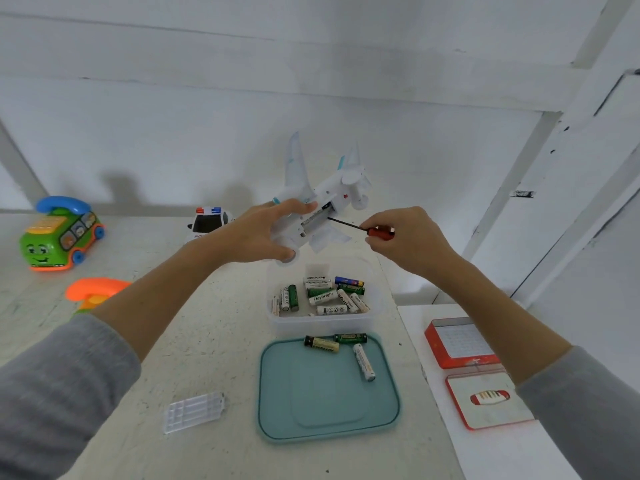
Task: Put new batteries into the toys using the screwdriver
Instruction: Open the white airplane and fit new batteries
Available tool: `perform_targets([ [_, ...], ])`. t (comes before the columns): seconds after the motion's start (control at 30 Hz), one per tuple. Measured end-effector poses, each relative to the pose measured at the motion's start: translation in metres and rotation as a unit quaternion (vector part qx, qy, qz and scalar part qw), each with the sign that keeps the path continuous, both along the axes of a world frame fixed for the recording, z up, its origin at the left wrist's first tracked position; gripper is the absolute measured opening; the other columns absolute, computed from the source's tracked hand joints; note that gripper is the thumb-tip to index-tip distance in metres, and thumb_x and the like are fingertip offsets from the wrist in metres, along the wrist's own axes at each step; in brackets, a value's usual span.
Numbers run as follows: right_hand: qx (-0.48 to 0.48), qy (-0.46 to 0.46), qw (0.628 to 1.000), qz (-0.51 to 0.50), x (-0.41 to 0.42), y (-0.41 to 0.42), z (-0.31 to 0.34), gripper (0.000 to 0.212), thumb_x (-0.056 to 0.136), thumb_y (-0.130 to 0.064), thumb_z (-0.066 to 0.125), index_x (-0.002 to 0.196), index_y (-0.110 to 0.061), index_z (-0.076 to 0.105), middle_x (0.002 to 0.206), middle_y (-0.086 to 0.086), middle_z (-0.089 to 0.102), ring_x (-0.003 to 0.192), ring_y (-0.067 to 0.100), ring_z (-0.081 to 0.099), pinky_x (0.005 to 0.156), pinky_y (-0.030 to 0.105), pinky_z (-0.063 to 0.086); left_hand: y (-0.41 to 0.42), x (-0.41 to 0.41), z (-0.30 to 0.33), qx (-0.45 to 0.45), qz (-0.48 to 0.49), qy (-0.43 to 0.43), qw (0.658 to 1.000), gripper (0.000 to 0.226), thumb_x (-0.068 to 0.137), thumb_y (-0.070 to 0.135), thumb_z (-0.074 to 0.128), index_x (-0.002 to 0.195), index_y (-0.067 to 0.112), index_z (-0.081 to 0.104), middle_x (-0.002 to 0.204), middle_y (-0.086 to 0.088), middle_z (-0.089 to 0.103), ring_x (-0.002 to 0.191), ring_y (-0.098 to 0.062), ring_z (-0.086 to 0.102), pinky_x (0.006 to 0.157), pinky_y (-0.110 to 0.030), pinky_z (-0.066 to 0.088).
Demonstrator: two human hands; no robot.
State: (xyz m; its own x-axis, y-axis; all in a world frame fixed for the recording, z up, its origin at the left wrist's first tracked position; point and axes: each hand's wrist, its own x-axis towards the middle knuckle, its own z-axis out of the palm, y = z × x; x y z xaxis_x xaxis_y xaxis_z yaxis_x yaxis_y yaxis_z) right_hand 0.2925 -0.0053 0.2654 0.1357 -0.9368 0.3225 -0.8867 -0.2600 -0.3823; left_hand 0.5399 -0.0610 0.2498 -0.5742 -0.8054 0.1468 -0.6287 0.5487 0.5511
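White tabletop (221,341) below, teal lid (329,393) bearing three batteries (363,362), clear tub (375,320) of batteries beyond. Held above: white toy plane (332,199), belly open, gripped by left hand (259,233). Right hand (408,237), fingers pinching red-handled screwdriver (360,228), tip at battery bay.

"Heybright" is printed on white batteries (321,296) in the clear tub (375,318); "EVEREADY" marks a black-and-gold battery (322,344) on the teal lid (311,410).
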Motion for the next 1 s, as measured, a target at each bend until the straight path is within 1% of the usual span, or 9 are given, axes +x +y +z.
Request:
perform_targets([
  [0.07, -0.028, -0.03, 0.999, 0.006, 0.0, 0.001, -0.006, 0.022, 0.085, -0.014, 0.06, 0.105, -0.016, 0.07, 0.094, -0.002, 0.071, 0.083, 0.013, 0.062, 0.079, 0.038, 0.053, -0.003, 0.003, -0.003, 0.022, 0.008, 0.027, 0.999, 0.07, 0.079, 0.019, 0.075, 0.129, 0.048, 0.035, 0.131, 0.0, 0.049, 0.085, -0.015, 0.052, 0.074, -0.019, 0.042],
  [0.17, -0.083, -0.076, 0.993, 0.017, 0.003, 0.003, -0.01, 0.021, 0.085, -0.011, 0.06, 0.104, -0.011, 0.07, 0.094, 0.0, 0.071, 0.081, 0.012, 0.061, 0.078, 0.035, 0.053, -0.003, 0.006, -0.005, 0.087, 0.018, 0.093, 0.992, 0.071, 0.072, 0.028, 0.079, 0.123, 0.056, 0.039, 0.131, -0.001, 0.05, 0.098, -0.029, 0.059, 0.087, -0.038, 0.052],
  [0.27, -0.106, -0.1, 0.989, 0.023, 0.007, 0.002, -0.01, 0.021, 0.085, -0.009, 0.061, 0.104, -0.011, 0.07, 0.095, 0.001, 0.071, 0.081, 0.012, 0.062, 0.076, 0.033, 0.053, 0.0, 0.006, -0.004, 0.141, 0.007, 0.154, 0.978, 0.071, 0.056, 0.047, 0.077, 0.115, 0.068, 0.043, 0.128, 0.012, 0.05, 0.105, -0.024, 0.06, 0.091, -0.038, 0.053],
  [0.37, -0.111, -0.103, 0.988, 0.028, 0.009, -0.002, -0.012, 0.021, 0.085, -0.01, 0.061, 0.104, -0.011, 0.07, 0.095, 0.0, 0.07, 0.08, 0.012, 0.061, 0.075, 0.032, 0.053, -0.001, 0.006, -0.006, 0.157, 0.0, 0.181, 0.971, 0.07, 0.053, 0.047, 0.077, 0.112, 0.069, 0.045, 0.128, 0.013, 0.05, 0.108, -0.026, 0.059, 0.094, -0.042, 0.052],
  [0.57, -0.128, -0.118, 0.984, 0.032, 0.011, -0.005, -0.015, 0.021, 0.084, -0.008, 0.063, 0.104, -0.011, 0.07, 0.091, 0.002, 0.071, 0.078, 0.015, 0.063, 0.073, 0.03, 0.053, 0.002, 0.004, -0.005, 0.177, -0.016, 0.215, 0.96, 0.075, 0.053, 0.044, 0.077, 0.119, 0.057, 0.045, 0.129, 0.005, 0.05, 0.109, -0.029, 0.058, 0.096, -0.042, 0.051],
  [0.7, -0.119, -0.165, 0.978, 0.048, 0.007, -0.005, -0.017, 0.022, 0.083, -0.006, 0.064, 0.104, -0.011, 0.07, 0.09, -0.007, 0.067, 0.076, -0.002, 0.06, 0.071, 0.011, 0.048, 0.003, 0.005, -0.005, 0.218, -0.043, 0.256, 0.941, 0.077, 0.054, 0.033, 0.078, 0.123, 0.046, 0.046, 0.125, 0.002, 0.057, 0.106, -0.028, 0.063, 0.093, -0.039, 0.053],
  [0.8, -0.081, -0.211, 0.973, 0.055, 0.0, -0.003, -0.014, 0.022, 0.082, -0.004, 0.065, 0.102, -0.013, 0.07, 0.082, -0.017, 0.062, 0.073, -0.007, 0.058, 0.065, 0.006, 0.045, 0.003, 0.008, -0.003, 0.225, -0.053, 0.245, 0.942, 0.077, 0.053, 0.031, 0.079, 0.122, 0.045, 0.047, 0.125, 0.003, 0.057, 0.105, -0.024, 0.064, 0.092, -0.035, 0.053],
  [0.93, -0.055, -0.204, 0.976, 0.056, -0.007, -0.003, -0.014, 0.02, 0.082, -0.005, 0.065, 0.101, -0.012, 0.07, 0.077, -0.015, 0.062, 0.066, -0.007, 0.057, 0.061, 0.007, 0.044, 0.001, 0.008, -0.001, 0.202, -0.047, 0.195, 0.959, 0.074, 0.054, 0.035, 0.079, 0.118, 0.057, 0.048, 0.127, 0.01, 0.054, 0.106, -0.022, 0.062, 0.092, -0.036, 0.053],
  [1.0, -0.062, -0.187, 0.979, 0.053, -0.01, -0.003, -0.015, 0.02, 0.082, -0.005, 0.066, 0.101, -0.012, 0.071, 0.078, -0.017, 0.061, 0.067, -0.008, 0.057, 0.062, 0.007, 0.045, -0.002, 0.007, -0.001, 0.182, -0.036, 0.177, 0.967, 0.072, 0.06, 0.028, 0.079, 0.117, 0.061, 0.048, 0.129, 0.012, 0.05, 0.106, -0.024, 0.06, 0.093, -0.038, 0.052],
])
